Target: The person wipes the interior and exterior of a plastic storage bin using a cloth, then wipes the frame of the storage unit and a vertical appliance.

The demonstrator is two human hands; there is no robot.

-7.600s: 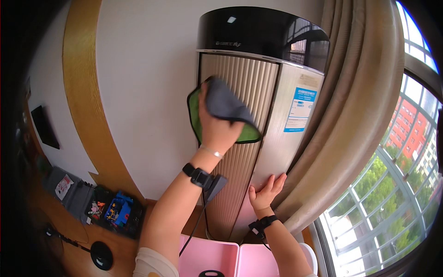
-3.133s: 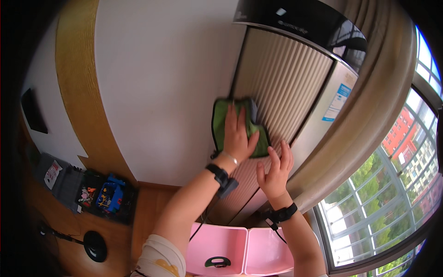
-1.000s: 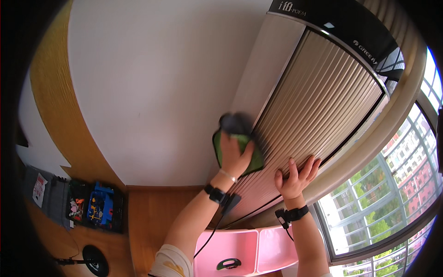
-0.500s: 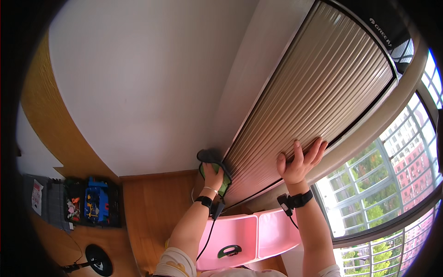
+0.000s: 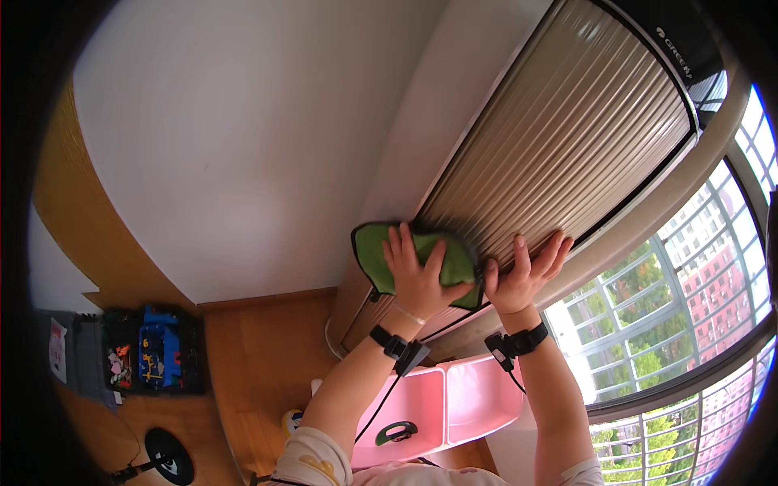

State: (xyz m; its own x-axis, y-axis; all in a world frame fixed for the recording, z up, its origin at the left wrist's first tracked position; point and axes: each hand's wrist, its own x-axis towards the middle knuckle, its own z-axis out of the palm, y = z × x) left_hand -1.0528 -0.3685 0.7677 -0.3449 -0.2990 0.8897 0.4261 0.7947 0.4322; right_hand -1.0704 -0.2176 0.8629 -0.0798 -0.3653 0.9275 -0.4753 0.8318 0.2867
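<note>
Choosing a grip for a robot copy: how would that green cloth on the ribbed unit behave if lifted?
The green cloth is probably floppy: it bunches under the left hand. Likely light, and it would drape once lifted off the ribbed panel.

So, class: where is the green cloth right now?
In the head view, the green cloth lies under the left hand, pressed flat on the ribbed front of the tall air conditioner, beside the right hand.

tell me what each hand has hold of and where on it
The left hand presses a green cloth flat against the ribbed air conditioner front, palm over the cloth's middle. The right hand holds nothing, resting open on the panel.
</note>
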